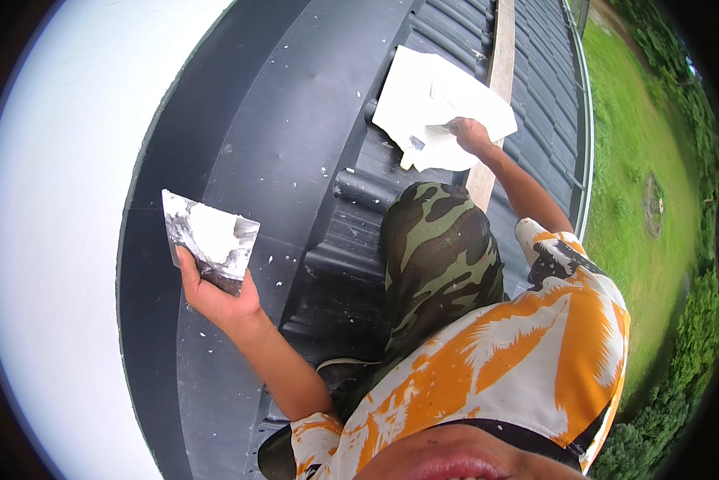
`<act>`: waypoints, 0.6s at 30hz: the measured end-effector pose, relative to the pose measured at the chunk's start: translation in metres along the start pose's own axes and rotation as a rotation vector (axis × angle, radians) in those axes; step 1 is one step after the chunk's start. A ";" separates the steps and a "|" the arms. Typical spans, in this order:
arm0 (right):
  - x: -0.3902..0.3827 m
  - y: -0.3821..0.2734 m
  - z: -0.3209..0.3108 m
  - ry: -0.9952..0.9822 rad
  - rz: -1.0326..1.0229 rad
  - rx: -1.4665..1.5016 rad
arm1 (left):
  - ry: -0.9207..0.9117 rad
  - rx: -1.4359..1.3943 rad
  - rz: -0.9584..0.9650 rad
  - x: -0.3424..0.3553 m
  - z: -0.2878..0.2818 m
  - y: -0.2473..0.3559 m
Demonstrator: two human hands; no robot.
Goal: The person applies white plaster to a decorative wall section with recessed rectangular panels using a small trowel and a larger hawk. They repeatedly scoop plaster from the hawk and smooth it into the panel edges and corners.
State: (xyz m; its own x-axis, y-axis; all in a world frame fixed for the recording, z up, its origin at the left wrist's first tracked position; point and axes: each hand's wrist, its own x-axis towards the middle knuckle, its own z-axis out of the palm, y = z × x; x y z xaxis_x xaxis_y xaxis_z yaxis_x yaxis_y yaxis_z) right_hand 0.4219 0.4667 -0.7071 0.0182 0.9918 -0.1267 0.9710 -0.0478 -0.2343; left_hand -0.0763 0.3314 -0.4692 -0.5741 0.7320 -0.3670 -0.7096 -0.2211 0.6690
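Note:
On the left, my left hand [222,298] grips the lower edge of a flat, dark, four-sided plate [243,248] smeared with white paste. It is held up over the dark metal flashing, near the white wall. Farther off and to the right, my right hand [473,136] is closed above a white sheet [414,80] spread on the roof. What its fingers hold is mostly hidden, and I cannot make out its kind. White material lies on the sheet, with a small grey patch [416,144] by its near edge.
A smooth white wall [47,240] rises at the left, with dark flashing [279,128] speckled white along it. Ribbed dark roof tiles [547,104] slope right to a gutter [588,136] above grass. A wooden plank [502,48] runs past the sheet. My camouflage-clad knee [439,248] is between my arms.

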 end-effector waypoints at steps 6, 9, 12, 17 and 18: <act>-0.022 -0.147 -0.095 0.156 -0.172 1.046 | -0.159 -0.166 -0.195 0.019 -0.011 -0.045; -0.056 -0.247 -0.141 0.119 -0.686 1.087 | -0.163 -0.207 -0.244 0.021 -0.016 -0.067; -0.062 -0.314 -0.161 0.065 -1.342 0.916 | -0.126 -0.219 -0.263 0.012 -0.009 -0.069; -0.059 -0.327 -0.140 -0.032 -1.360 0.511 | -0.005 -0.170 -0.327 -0.006 0.002 -0.049; -0.056 -0.325 -0.139 -0.012 -1.361 0.490 | -0.019 -0.173 -0.312 -0.005 0.000 -0.051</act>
State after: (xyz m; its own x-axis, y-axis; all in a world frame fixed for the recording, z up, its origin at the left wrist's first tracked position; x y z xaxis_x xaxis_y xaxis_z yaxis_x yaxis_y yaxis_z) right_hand 0.1388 0.4430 -0.4902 -0.8401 0.2998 0.4520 0.0557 0.8766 -0.4780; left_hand -0.0373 0.3388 -0.5017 -0.3127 0.7928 -0.5232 -0.9091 -0.0901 0.4068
